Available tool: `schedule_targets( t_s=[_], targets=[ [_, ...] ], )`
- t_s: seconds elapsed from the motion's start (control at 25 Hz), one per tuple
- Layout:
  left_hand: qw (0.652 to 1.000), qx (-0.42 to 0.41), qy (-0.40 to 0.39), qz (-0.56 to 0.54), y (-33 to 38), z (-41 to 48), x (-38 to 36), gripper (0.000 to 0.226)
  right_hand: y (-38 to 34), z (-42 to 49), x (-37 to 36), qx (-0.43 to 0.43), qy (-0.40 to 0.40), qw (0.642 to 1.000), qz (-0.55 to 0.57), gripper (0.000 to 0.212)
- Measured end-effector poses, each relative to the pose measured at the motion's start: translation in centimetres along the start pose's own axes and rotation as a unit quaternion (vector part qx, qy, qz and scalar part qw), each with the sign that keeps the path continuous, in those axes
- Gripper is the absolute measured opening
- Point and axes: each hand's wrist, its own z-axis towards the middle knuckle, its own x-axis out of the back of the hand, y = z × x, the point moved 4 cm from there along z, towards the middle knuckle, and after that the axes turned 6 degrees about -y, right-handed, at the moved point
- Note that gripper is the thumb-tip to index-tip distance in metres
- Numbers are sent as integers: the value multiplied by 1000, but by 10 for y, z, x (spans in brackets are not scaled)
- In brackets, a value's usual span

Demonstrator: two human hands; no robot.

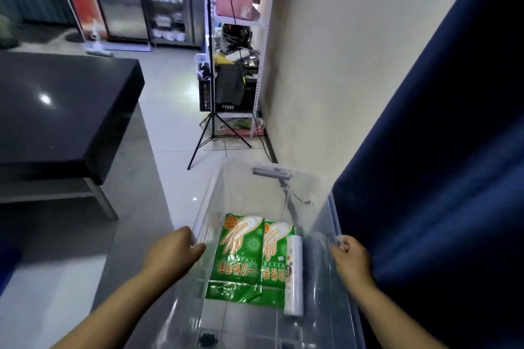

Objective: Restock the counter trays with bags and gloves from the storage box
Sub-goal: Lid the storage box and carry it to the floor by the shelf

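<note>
Forearms reach in from the bottom edge, one on each side of a clear storage box (317,303) on the pale tiled floor (175,122).

Edges and room: the box's right side sits tight against a dark blue curtain (439,178), which hangs along a cream wall (326,65). On the left, open floor runs between the box and a low black table (56,108) with a glossy top. Straight ahead, a black tripod (211,127) spreads its legs just past the box's far end, in front of a cluttered metal shelf rack (241,51).

Grip: left hand (173,249) is hooked over the left rim, its fingertips showing through the plastic wall. Right hand (350,258) is curled round the right rim, knuckles up (rim or lid edge, cannot tell which).

Contents: two flat glove packets (236,255) in shiny green film printed with a hand outline lie overlapping on the box floor. A roll of bags (293,272), whitish and cylindrical, lies just beside them on the right, touching the nearer packet's edge.
</note>
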Motion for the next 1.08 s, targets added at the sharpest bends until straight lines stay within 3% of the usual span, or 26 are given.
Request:
schedule_targets(
  t_s=[0.24, 0.44, 0.64, 1.08],
  targets=[
    [996, 56, 7, -68, -8, 136, 14, 31, -65, 141, -56, 8, -32, 999, -15, 30],
    [988, 72, 29, -135, -3, 251, 55, 24, -134, 254, -97, 36, -49, 995, -84, 15],
    [979, 112, 54, -161, -14, 331, 92, 20, -197, 338, -146, 75, -72, 991, -80, 16],
    [940, 251, 141, -181, -77, 546, 143, 21, -354, 580, -343, 160, -207, 962, -81, 21]
  ],
)
